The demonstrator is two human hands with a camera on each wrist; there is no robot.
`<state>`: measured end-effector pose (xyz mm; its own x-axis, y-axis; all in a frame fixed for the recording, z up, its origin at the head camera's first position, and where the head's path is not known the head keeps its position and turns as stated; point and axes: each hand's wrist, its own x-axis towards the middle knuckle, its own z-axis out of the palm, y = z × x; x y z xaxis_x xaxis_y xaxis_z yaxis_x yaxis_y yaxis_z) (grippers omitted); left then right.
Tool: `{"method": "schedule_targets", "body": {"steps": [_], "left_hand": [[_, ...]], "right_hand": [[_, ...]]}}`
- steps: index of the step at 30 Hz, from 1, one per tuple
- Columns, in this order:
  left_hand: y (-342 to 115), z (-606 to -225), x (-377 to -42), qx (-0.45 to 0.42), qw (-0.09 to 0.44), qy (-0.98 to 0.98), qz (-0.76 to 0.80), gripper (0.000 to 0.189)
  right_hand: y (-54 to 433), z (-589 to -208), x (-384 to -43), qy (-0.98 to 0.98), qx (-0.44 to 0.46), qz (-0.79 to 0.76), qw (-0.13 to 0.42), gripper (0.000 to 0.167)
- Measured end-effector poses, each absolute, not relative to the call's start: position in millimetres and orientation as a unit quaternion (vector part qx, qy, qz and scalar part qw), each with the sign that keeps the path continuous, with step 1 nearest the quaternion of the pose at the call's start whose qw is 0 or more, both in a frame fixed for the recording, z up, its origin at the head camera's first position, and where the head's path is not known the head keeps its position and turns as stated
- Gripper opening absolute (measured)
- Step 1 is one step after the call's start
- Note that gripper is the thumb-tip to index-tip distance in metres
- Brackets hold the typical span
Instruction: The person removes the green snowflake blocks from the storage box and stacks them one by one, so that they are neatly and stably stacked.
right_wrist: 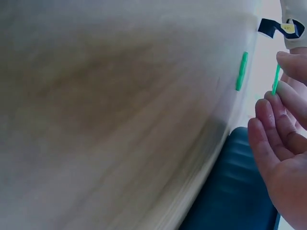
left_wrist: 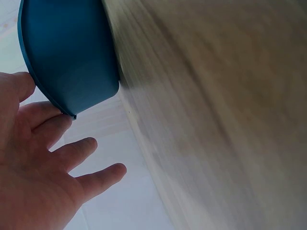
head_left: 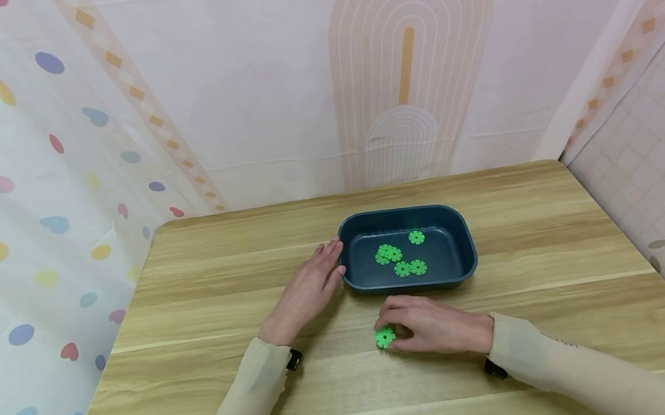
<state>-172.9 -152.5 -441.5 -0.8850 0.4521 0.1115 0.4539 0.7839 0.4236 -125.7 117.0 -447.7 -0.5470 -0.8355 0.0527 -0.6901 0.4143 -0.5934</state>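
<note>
My right hand point(head_left: 432, 325) pinches a green toothed disc point(head_left: 385, 337) between thumb and fingers, in front of the tray. In the right wrist view the held disc point(right_wrist: 276, 79) shows edge-on, and another green strip point(right_wrist: 242, 71) shows at the wooden surface beside it. My left hand point(head_left: 306, 291) touches the left end of the dark blue tray point(head_left: 412, 286) with thumb and fingertips at its rim. Its fingers are spread and fairly straight in the left wrist view. Inside the tray lie several green discs point(head_left: 416, 237), some overlapping.
The wooden table point(head_left: 222, 294) carries the tray near its back edge. A patterned curtain point(head_left: 265, 95) hangs right behind the table, with spotted cloth on the left side and checked cloth on the right. Both wrists wear black straps point(head_left: 496, 369).
</note>
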Motion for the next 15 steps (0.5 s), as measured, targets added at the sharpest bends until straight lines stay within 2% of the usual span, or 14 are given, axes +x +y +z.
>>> {"method": "schedule_targets", "body": {"steps": [8, 15], "left_hand": [[-152.8, -441.6, -172.2, -0.24, 0.005, -0.944, -0.228, 0.054], [-152.8, -443.4, -174.0, -0.24, 0.005, -0.943, -0.228, 0.055]], "right_hand": [[110.1, -450.7, -127.1, 0.835, -0.459, -0.261, 0.156, 0.022], [107.4, -452.5, -127.7, 0.845, -0.453, -0.236, 0.156, 0.022]]}}
